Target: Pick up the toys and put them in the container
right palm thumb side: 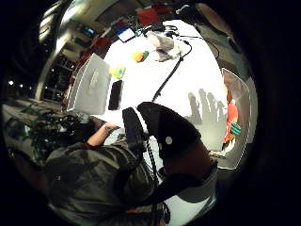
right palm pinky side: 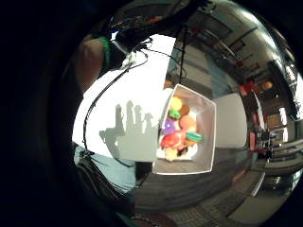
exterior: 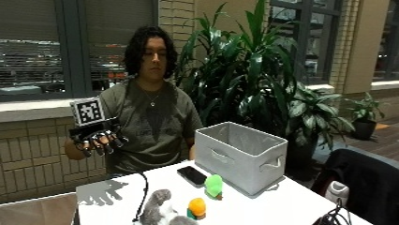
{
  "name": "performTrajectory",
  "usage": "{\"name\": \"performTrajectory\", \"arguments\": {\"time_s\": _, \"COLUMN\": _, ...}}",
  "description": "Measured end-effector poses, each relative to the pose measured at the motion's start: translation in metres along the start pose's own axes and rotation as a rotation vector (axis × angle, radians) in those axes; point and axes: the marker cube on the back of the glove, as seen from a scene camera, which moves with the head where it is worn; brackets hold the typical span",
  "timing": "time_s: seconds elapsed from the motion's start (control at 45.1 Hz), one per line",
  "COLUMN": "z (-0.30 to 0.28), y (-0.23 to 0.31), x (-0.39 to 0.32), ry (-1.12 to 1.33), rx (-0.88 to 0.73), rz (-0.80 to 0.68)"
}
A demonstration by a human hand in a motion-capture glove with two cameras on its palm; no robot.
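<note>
We see the gloved right hand [exterior: 99, 139] raised above the table's [exterior: 274, 208] left end, fingers spread, holding nothing. Green toy [exterior: 214, 186] and orange toy [exterior: 197, 206] sit near the grey container [exterior: 240, 157].

- Gloved right hand [exterior: 98, 140] raised, fingers spread, well apart from the table [exterior: 280, 206].
- Bare tabletop lies under it, beside the box [right palm pinky side: 207, 137] of toys [right palm pinky side: 179, 133].
- Near the grey bin [exterior: 240, 157]: phone [exterior: 192, 176], green toy [exterior: 214, 186], orange toy [exterior: 197, 207], grey plush [exterior: 156, 208].
</note>
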Motion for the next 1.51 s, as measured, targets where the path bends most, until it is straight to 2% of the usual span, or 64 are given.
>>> {"name": "performTrajectory", "arguments": {"time_s": 0.155, "z": 0.005, "y": -0.019, "x": -0.013, "ry": -0.025, "rx": 0.096, "rz": 0.133}}
{"name": "performTrajectory", "arguments": {"time_s": 0.288, "z": 0.004, "y": -0.026, "x": -0.016, "ry": -0.044, "rx": -0.029, "rz": -0.016}}
{"name": "performTrajectory", "arguments": {"time_s": 0.355, "z": 0.006, "y": -0.040, "x": -0.019, "ry": -0.067, "rx": -0.053, "rz": -0.023}}
{"name": "performTrajectory", "arguments": {"time_s": 0.466, "z": 0.020, "y": -0.088, "x": -0.025, "ry": -0.095, "rx": -0.004, "rz": -0.041}}
{"name": "performTrajectory", "arguments": {"time_s": 0.621, "z": 0.070, "y": -0.173, "x": -0.035, "ry": -0.075, "rx": 0.040, "rz": -0.049}}
{"name": "performTrajectory", "arguments": {"time_s": 0.71, "z": 0.109, "y": -0.206, "x": -0.038, "ry": -0.048, "rx": -0.006, "rz": 0.020}}
{"name": "performTrajectory", "arguments": {"time_s": 0.843, "z": 0.164, "y": -0.224, "x": -0.050, "ry": -0.027, "rx": -0.151, "rz": 0.187}}
{"name": "performTrajectory", "arguments": {"time_s": 1.087, "z": 0.182, "y": -0.237, "x": -0.060, "ry": 0.063, "rx": 0.119, "rz": 0.243}}
{"name": "performTrajectory", "arguments": {"time_s": 1.176, "z": 0.168, "y": -0.240, "x": -0.063, "ry": 0.034, "rx": 0.222, "rz": 0.331}}
{"name": "performTrajectory", "arguments": {"time_s": 1.221, "z": 0.151, "y": -0.235, "x": -0.065, "ry": 0.004, "rx": 0.251, "rz": 0.301}}
{"name": "performTrajectory", "arguments": {"time_s": 1.287, "z": 0.108, "y": -0.210, "x": -0.080, "ry": -0.087, "rx": 0.198, "rz": 0.177}}
{"name": "performTrajectory", "arguments": {"time_s": 1.331, "z": 0.072, "y": -0.183, "x": -0.108, "ry": -0.187, "rx": 0.125, "rz": 0.232}}
{"name": "performTrajectory", "arguments": {"time_s": 1.376, "z": 0.040, "y": -0.163, "x": -0.140, "ry": -0.271, "rx": 0.132, "rz": 0.288}}
{"name": "performTrajectory", "arguments": {"time_s": 1.398, "z": 0.027, "y": -0.159, "x": -0.154, "ry": -0.297, "rx": 0.190, "rz": 0.255}}
{"name": "performTrajectory", "arguments": {"time_s": 1.465, "z": -0.010, "y": -0.158, "x": -0.203, "ry": -0.347, "rx": 0.395, "rz": -0.012}}
{"name": "performTrajectory", "arguments": {"time_s": 1.509, "z": -0.032, "y": -0.153, "x": -0.243, "ry": -0.391, "rx": 0.423, "rz": -0.166}}
